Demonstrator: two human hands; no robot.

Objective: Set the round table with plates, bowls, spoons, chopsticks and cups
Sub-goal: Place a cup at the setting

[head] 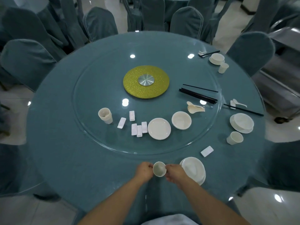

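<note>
Both hands meet at the 6 o'clock edge of the round surface (68, 159), holding one cream cup (159, 169) between them. The left hand (144, 173) curls its fingers against the cup's left side; the right hand (174, 175) curls its fingers round the right side. The cup stands upright, mouth up. Just to its right, at about 5 o'clock, a bowl sits on a plate (194, 170), partly behind the right hand, with a white chopstick rest (207, 151) beyond it.

On the glass turntable (90, 88), toward 7 o'clock, stand a stack of cups (105, 115) and five loose rests (136, 125). Nearer 5 o'clock lie a stack of plates (159, 128), a stack of bowls (181, 120), spoons (194, 108) and black chopsticks (198, 94). A gold disc (146, 82) marks the centre.

Laid settings sit at 4 o'clock (241, 122) and 2 o'clock (216, 58).
</note>
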